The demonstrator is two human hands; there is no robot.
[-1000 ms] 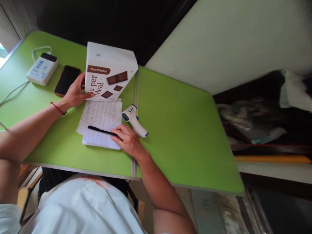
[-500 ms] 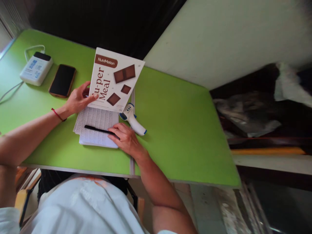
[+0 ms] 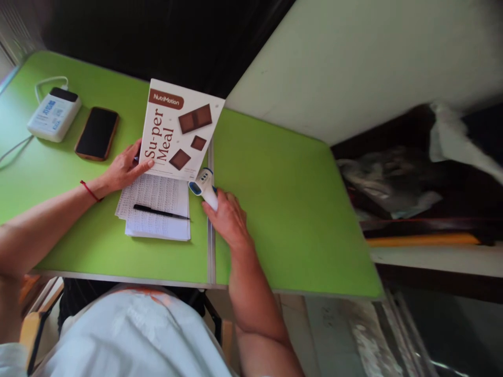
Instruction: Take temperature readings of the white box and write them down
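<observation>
My left hand [image 3: 128, 166] grips the lower left edge of a white box [image 3: 163, 133] printed "NutriMotion Su-per Meal", thumb on its front. The box is held tilted up above the far part of a stack of printed paper [image 3: 157, 230]. On that paper lies a black pen [image 3: 161, 211], apart from both hands. To the right, my right hand [image 3: 230, 215] is closed round the handle of a white and blue infrared thermometer [image 3: 204, 184]. Its head, with screen and buttons, points toward the box's lower right corner; the fingertips are partly hidden.
A smartphone [image 3: 97, 133] in a brown case lies left of the box. Beyond it sits a white power bank [image 3: 55, 115] with a cable. A seam [image 3: 211, 251] crosses the green table [image 3: 283, 209]. Plastic bags [image 3: 389, 178] lie on a shelf at the right.
My right hand has let go of the pen, moved right and taken hold of the thermometer's handle. The pen now rests on the paper. My left hand still holds the box.
</observation>
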